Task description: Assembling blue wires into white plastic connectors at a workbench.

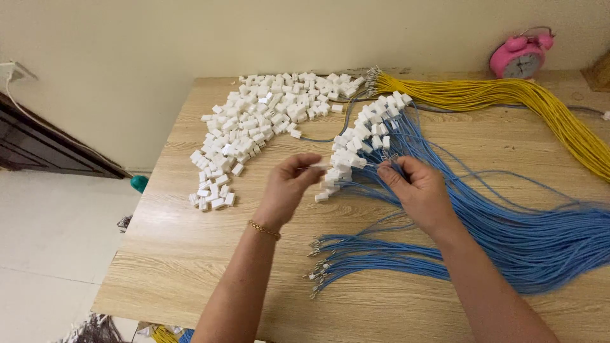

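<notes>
1. The pale wood-grain tabletop (190, 254) has its left edge running from 11 o'clock down to 8 o'clock, with light floor tiles (44, 241) beyond it. Bare wood lies open at 7 o'clock, in front of the left forearm.
2. The left hand (287, 187), wearing a thin gold chain bracelet (264, 229), pinches a small white plastic connector block (319, 166) between thumb and fingertips near the centre.
3. The right hand (416, 189), just beside it at 3 o'clock, is closed narrowly on the metal-tipped end of a thin blue wire (389, 166); the two hands are near each other but apart.
4. A large bundle of blue insulated wires (540, 241) sweeps from 4 o'clock toward the centre. Some ends carry white blocks (372, 124); bare crimped ends (318, 267) fan out at 6 o'clock.
5. A loose heap of white rectangular blocks (254, 124), smooth and hard-edged, curves from 12 o'clock to 9 o'clock.
6. A bundle of yellow wires (508, 95) arcs from 1 o'clock to the right edge.
7. A round pink twin-bell alarm clock (521, 57) stands against the cream wall (190, 38) at 1 o'clock.
</notes>
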